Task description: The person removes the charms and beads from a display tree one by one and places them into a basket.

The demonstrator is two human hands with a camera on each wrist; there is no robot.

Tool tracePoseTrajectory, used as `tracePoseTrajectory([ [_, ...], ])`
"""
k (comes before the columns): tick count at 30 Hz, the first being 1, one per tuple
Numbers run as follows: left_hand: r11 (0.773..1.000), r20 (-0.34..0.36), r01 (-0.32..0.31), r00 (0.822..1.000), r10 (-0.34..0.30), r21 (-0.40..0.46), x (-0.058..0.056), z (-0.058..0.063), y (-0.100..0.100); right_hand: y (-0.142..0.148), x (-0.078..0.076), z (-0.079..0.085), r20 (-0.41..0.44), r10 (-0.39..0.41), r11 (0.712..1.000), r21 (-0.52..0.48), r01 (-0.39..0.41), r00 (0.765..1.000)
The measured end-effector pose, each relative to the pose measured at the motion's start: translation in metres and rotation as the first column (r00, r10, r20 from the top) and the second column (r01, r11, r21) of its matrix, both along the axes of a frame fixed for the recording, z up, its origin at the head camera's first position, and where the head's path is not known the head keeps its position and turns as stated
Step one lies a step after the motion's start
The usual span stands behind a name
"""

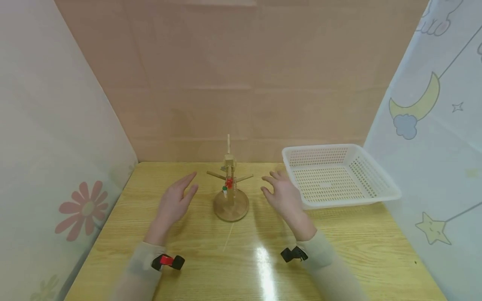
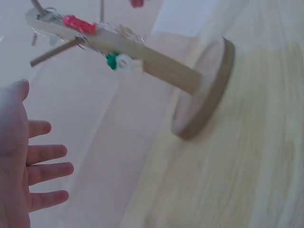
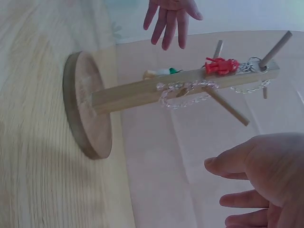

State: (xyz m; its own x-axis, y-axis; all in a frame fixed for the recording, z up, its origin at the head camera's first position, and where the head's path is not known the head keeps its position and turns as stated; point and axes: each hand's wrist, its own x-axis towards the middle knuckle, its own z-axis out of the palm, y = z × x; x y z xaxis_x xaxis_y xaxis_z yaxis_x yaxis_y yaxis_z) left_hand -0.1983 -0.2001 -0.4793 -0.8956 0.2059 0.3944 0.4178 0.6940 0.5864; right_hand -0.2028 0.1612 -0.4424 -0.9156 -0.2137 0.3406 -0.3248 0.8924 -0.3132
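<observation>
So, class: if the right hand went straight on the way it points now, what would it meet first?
Going by the head view, the right hand would probably meet the right-hand peg of the wooden stand first; depth is unclear, so it might miss.

I get the right hand (image 3: 268, 178) at lower right, thumb and fingers extended, apart from the wooden stand (image 3: 130, 99). Stand runs sideways across my feed, round base (image 3: 97, 126) on the wood-grain table (image 3: 28, 152). I see pegs (image 3: 230, 109) sticking out, red figure charm (image 3: 223, 66) on top edge, pinkish bead bracelet (image 3: 176, 104) at one peg, clear beads (image 3: 248, 90) nearer the tip, green-and-white charm (image 3: 164, 71) partly hidden. Left hand (image 3: 172, 19) up top, fingers extended.
</observation>
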Motion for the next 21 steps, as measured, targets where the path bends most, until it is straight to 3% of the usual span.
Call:
tracePoseTrajectory([
  [6, 0.987, -0.061, 0.013, 0.998, -0.003, 0.161, 0.001, 0.005, 0.011, -0.002, 0.0, 0.0, -0.001, -0.013, 0.993, -0.116, 0.013, 1.0],
  [10, 0.956, -0.076, 0.016, 0.997, 0.006, 0.293, 0.0, 0.01, 0.02, -0.002, 0.001, 0.001, 0.032, -0.018, 0.978, -0.206, 0.024, 0.999],
  [15, 0.891, -0.055, -0.003, 0.998, 0.032, 0.454, 0.0, 0.017, 0.029, -0.003, 0.003, 0.004, 0.082, 0.008, 0.953, -0.301, 0.017, 0.997],
  [21, 0.776, -0.017, -0.039, 0.998, 0.064, 0.629, 0.001, 0.028, 0.045, -0.008, 0.007, 0.01, 0.082, 0.038, 0.889, -0.457, 0.003, 0.996],
])
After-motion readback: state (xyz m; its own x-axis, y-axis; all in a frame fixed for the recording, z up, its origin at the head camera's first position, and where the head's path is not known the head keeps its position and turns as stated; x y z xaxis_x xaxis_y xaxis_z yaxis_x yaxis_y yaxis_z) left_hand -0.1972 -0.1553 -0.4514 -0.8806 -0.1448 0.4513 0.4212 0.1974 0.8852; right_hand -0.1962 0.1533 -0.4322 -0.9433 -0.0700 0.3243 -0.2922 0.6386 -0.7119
